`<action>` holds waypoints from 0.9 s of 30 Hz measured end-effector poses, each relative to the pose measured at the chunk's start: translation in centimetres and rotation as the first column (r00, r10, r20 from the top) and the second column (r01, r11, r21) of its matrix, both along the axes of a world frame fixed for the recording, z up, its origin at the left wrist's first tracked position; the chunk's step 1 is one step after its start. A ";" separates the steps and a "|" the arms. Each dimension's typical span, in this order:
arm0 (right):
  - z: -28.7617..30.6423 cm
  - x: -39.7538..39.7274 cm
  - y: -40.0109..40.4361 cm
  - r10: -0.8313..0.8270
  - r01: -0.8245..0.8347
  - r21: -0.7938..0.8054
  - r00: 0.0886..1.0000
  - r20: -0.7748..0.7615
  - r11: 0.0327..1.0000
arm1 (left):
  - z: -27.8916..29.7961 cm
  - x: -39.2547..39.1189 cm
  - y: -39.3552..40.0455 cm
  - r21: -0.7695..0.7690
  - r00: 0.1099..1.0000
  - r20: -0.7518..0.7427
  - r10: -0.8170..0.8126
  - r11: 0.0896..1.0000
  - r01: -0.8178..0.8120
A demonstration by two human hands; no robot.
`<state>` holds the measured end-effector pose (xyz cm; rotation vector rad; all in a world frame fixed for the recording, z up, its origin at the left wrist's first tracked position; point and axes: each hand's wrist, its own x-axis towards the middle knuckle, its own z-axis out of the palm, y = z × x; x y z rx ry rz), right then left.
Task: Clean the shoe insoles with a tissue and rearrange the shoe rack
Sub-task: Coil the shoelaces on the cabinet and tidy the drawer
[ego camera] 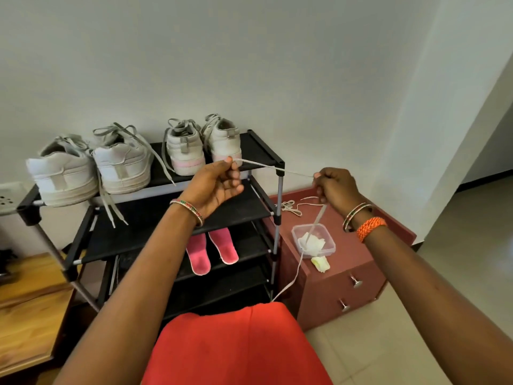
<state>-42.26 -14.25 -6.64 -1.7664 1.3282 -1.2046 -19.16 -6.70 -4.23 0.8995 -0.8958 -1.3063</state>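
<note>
Shoelace (277,169) taut between hands, end hidden

A taut shoelace (280,170) spans between the left hand (219,184) and right hand (337,190), crossing the front right post of the shoe rack (279,195). The rack's top shelf is occupied by four sneakers (122,162). The second shelf is open to reach. Two pink insoles (212,250) lie lower (third shelf). The cabinet top (361,254) carries a plastic container (313,240).
</note>
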 end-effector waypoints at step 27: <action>0.3 5.3 8.4 0.332 -0.490 -0.174 0.772 -0.541 0.855 | 1.6 -4.1 2.1 -0.090 0.967 -0.221 -0.129 0.990 0.112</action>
